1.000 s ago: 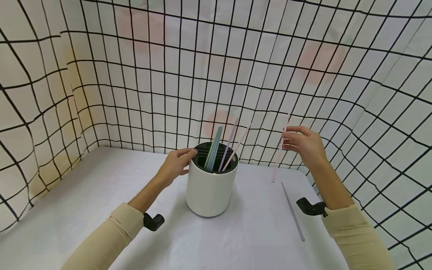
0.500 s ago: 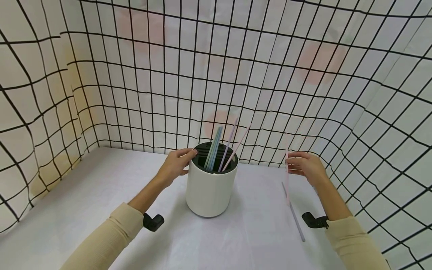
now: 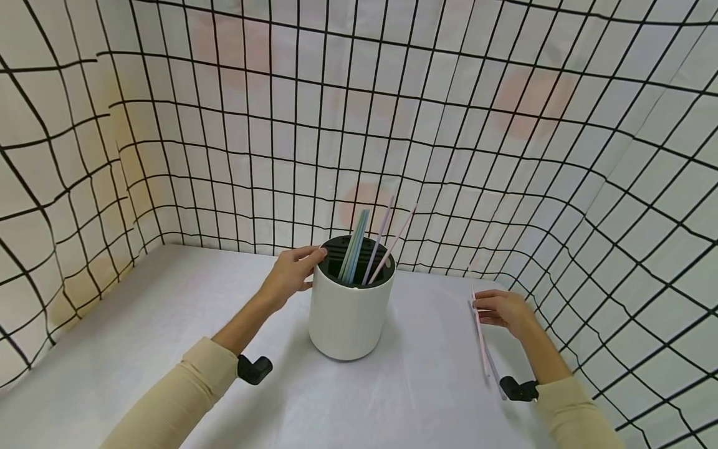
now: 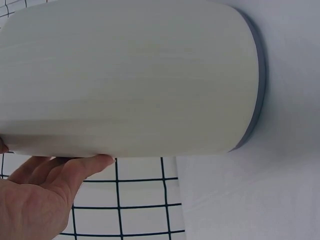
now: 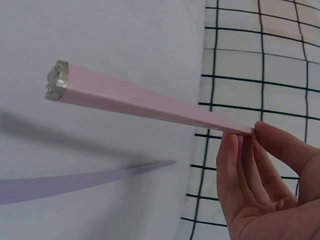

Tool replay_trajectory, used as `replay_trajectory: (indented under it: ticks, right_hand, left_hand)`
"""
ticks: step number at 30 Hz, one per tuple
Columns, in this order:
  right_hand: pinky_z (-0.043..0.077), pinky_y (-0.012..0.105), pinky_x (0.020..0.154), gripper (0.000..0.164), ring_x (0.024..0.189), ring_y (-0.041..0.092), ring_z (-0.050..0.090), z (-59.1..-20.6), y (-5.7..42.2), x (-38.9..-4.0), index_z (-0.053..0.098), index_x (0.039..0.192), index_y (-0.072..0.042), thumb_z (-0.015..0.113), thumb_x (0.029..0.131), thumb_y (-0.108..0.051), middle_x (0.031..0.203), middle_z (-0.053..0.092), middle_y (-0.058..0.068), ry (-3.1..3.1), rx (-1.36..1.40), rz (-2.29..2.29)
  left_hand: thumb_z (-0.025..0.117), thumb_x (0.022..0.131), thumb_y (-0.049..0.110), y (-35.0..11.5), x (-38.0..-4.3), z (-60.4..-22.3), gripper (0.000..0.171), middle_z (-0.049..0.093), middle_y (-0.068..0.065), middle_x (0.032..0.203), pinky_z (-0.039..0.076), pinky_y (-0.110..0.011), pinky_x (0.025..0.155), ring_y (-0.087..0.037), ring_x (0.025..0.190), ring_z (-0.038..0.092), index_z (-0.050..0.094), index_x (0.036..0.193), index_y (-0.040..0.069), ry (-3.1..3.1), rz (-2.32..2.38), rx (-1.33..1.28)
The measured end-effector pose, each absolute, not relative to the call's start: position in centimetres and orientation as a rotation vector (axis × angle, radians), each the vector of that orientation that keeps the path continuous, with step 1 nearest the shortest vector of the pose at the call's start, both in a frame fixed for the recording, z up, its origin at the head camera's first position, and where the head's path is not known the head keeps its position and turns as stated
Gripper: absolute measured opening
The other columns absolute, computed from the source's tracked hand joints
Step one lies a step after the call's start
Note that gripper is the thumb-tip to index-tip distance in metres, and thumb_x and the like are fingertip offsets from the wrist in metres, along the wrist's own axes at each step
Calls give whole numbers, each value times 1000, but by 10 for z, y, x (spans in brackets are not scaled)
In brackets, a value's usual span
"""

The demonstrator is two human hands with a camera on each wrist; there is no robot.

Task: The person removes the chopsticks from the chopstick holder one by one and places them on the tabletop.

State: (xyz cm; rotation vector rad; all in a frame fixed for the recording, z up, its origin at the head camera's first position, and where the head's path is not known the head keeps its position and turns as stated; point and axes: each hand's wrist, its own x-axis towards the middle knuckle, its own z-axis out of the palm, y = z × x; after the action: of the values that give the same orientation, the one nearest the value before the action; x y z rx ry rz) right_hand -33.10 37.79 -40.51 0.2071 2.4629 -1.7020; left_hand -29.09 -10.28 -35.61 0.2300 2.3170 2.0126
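My left hand (image 3: 288, 277) holds the upper left edge of a white cylindrical utensil holder (image 3: 348, 321) with a black slotted top. In the left wrist view, a digit presses the holder's smooth side (image 4: 135, 75). My right hand (image 3: 507, 312) pinches one end of a pink chopstick (image 5: 140, 102) between thumb and fingers. Its silver-capped end points away from the hand, toward the right wrist camera, above the white tabletop. Beneath it a purple chopstick (image 5: 75, 185) lies on the table. Several blue-green chopsticks (image 3: 353, 252), a purple one and a pink one stand tilted in the holder.
Black wire grid panels (image 3: 269, 156) enclose the back and both sides, with pale cloth behind them. The white table (image 3: 415, 386) stretches between them. A black camera mount (image 3: 255, 370) sits on each wrist.
My right hand has come down and toward me with the pink chopstick, from near the back grid to just over the purple chopstick. The left hand and holder have kept their place.
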Motion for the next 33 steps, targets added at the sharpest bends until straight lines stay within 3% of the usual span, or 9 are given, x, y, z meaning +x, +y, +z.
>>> replay_trajectory:
  ticks: [3,7,33]
  right_hand:
    - [65,32,76,40,83,20,76,-415,380,-330,64,126,9,74,93,-11,94,77,3,2454,236,-1706]
    - [65,31,74,42,83,19,76,-425,382,-327,62,128,12,73,93,-10,96,77,7,2465,265,-1680]
    - [63,28,66,41,73,13,71,-454,389,-319,61,124,16,73,91,-7,85,75,2,2501,327,-1551]
  left_hand:
    - [57,103,45,-103,-291,-356,60,47,-12,156,51,-52,104,-36,144,44,49,150,9,2320,2008,231]
    - [57,103,46,-104,-290,-355,60,47,-12,156,51,-52,104,-36,144,44,49,151,9,2327,2001,235]
    - [57,103,46,-104,-292,-358,60,47,-11,156,50,-52,105,-36,145,43,49,151,10,2327,1995,242]
